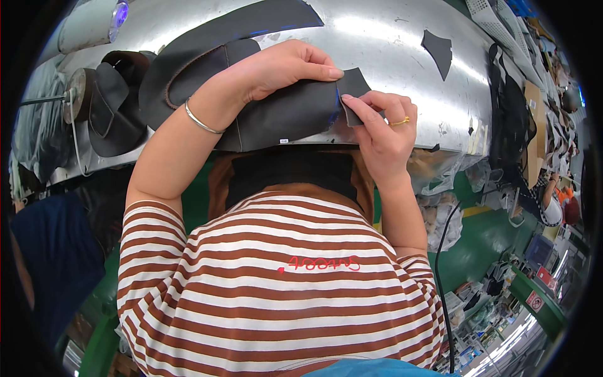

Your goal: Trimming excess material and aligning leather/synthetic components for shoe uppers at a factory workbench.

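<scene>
Over metal table (pixel 389 53), left hand (pixel 282 66), right hand (pixel 386 135), holding dark material (pixel 282 113)

On the flat silver metal table (pixel 389 53), a broad black leather-like panel (pixel 282 114) lies along the near edge, right of curved black leather-like pieces (pixel 118 107), left of an angular black scrap (pixel 438 53).

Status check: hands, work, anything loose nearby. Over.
Left hand on dark sheet. Right hand gripping dark flap at its right end. Loose scrap farther back on table, apart from hands.
</scene>
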A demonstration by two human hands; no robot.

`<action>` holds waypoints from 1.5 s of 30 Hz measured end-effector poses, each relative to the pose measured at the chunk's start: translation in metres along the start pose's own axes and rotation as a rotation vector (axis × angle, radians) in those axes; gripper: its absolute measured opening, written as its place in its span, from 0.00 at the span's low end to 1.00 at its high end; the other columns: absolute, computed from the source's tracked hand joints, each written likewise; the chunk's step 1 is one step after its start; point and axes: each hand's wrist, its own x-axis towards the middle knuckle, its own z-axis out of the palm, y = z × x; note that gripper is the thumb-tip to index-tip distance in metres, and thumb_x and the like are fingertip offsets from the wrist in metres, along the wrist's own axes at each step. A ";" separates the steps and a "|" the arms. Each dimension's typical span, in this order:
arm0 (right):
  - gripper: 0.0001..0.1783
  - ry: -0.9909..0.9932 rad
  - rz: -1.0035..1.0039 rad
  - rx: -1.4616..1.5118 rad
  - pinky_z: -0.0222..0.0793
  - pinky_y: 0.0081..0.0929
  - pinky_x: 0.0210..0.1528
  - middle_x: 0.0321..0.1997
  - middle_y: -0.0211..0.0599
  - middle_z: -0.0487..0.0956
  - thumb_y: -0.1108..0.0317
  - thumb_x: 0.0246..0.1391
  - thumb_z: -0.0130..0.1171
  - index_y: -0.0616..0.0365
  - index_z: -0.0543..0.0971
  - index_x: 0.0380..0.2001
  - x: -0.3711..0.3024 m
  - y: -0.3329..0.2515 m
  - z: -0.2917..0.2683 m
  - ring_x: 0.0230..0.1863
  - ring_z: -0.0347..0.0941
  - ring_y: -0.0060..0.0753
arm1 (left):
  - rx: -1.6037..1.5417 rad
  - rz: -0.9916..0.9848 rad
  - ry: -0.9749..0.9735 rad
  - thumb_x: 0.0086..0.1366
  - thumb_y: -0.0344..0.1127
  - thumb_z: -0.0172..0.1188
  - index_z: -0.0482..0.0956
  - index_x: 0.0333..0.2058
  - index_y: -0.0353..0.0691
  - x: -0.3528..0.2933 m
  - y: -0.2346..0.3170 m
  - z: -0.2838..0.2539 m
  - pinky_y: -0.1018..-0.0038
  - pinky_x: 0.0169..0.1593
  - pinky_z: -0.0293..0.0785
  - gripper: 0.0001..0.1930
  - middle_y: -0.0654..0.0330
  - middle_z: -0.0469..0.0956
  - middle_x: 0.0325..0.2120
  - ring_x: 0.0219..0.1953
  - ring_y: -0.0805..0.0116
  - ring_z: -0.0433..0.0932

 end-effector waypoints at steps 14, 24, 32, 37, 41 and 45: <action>0.21 -0.019 0.037 0.004 0.57 0.30 0.35 0.33 0.25 0.73 0.75 0.27 0.66 0.50 0.81 0.33 0.001 -0.010 0.005 0.35 0.68 0.31 | 0.127 0.034 -0.022 0.61 0.37 0.62 0.73 0.30 0.39 0.000 -0.001 0.005 0.89 0.22 0.61 0.09 0.71 0.74 0.17 0.20 0.88 0.67; 0.20 0.067 0.077 -0.035 0.55 0.29 0.35 0.31 0.22 0.73 0.75 0.28 0.67 0.48 0.81 0.32 -0.011 -0.017 0.006 0.34 0.67 0.28 | 0.077 0.035 0.042 0.60 0.37 0.62 0.73 0.29 0.39 -0.002 0.004 0.011 0.88 0.22 0.60 0.09 0.71 0.73 0.16 0.19 0.88 0.66; 0.20 0.079 0.055 -0.095 0.55 0.29 0.36 0.32 0.21 0.73 0.74 0.28 0.67 0.47 0.81 0.32 -0.013 -0.018 0.010 0.35 0.68 0.29 | 0.048 0.046 0.091 0.59 0.37 0.63 0.75 0.30 0.38 -0.001 0.003 0.013 0.87 0.24 0.65 0.10 0.69 0.74 0.18 0.20 0.85 0.69; 0.20 0.066 0.051 -0.136 0.55 0.29 0.37 0.33 0.21 0.73 0.73 0.28 0.68 0.46 0.81 0.32 -0.012 -0.018 0.010 0.35 0.68 0.29 | 0.106 -0.074 0.020 0.57 0.37 0.65 0.78 0.31 0.34 -0.003 0.006 0.006 0.84 0.26 0.69 0.11 0.65 0.76 0.22 0.22 0.81 0.72; 0.19 0.067 0.063 -0.090 0.55 0.29 0.37 0.32 0.21 0.73 0.72 0.29 0.68 0.46 0.81 0.32 -0.015 -0.021 0.011 0.35 0.68 0.29 | 0.084 -0.147 -0.057 0.55 0.36 0.66 0.78 0.33 0.31 -0.004 0.006 0.001 0.81 0.29 0.73 0.13 0.60 0.78 0.26 0.24 0.77 0.75; 0.19 0.120 0.044 -0.109 0.55 0.28 0.37 0.32 0.20 0.73 0.72 0.30 0.68 0.47 0.81 0.32 -0.017 -0.023 0.011 0.35 0.68 0.28 | 0.000 -0.156 -0.048 0.56 0.35 0.66 0.79 0.33 0.32 -0.005 0.009 0.003 0.84 0.31 0.74 0.12 0.63 0.79 0.26 0.25 0.80 0.76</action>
